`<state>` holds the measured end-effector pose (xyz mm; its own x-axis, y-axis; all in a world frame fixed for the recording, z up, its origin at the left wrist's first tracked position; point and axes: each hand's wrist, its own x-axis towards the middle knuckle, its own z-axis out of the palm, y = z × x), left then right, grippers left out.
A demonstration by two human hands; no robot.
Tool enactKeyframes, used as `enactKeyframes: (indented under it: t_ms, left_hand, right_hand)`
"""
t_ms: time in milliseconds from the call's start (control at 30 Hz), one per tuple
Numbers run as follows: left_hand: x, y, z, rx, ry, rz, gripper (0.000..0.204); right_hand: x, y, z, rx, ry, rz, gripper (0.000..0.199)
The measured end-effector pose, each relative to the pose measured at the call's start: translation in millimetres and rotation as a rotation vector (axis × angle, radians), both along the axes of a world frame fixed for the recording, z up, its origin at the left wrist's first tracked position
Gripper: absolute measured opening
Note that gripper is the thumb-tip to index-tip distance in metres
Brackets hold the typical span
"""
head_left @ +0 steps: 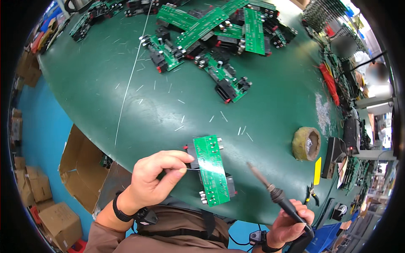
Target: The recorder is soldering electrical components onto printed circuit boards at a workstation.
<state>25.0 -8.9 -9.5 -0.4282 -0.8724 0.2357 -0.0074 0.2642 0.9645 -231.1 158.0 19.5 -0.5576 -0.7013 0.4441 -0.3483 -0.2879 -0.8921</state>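
A green circuit board [211,170] lies solder side up on the green table, black parts and metal connectors jutting from beneath its edges. At its left edge my left hand [158,177] pinches a thin solder wire [193,169], whose end reaches the board. The index fingertip is close to the black part there. Off to the right, my right hand [293,223] grips a soldering iron [280,198] by its black handle. Its tip points up and left, apart from the board.
Several assembled circuit boards [202,31] are heaped at the far side. Thin wire clippings [181,101] dot the table [97,84]. To the right stand a round yellowish holder [300,145], yellow-black pliers [311,195] and a black box [333,158]. An open cardboard box [80,168] sits at the left.
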Motion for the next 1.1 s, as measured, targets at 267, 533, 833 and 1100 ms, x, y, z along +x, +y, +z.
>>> enactKeyframes:
  t_ms: [267, 533, 833, 1100]
  left_hand:
    - [1, -4, 1, -0.104, -0.072, -0.030, 0.012]
    - [-2, -7, 3, -0.256, -0.140, -0.020, 0.016]
    - [-4, -7, 3, -0.295, -0.185, -0.014, 0.016]
    - [-5, -6, 4, -0.282, -0.196, -0.010, 0.015]
  right_hand:
    - [15, -27, 3, 0.090, 0.098, 0.070, 0.039]
    - [15, -28, 0, 0.083, 0.105, 0.091, 0.039]
    - [13, -29, -2, 0.084, 0.117, 0.121, 0.038]
    - [13, -28, -3, 0.087, 0.084, 0.122, 0.040]
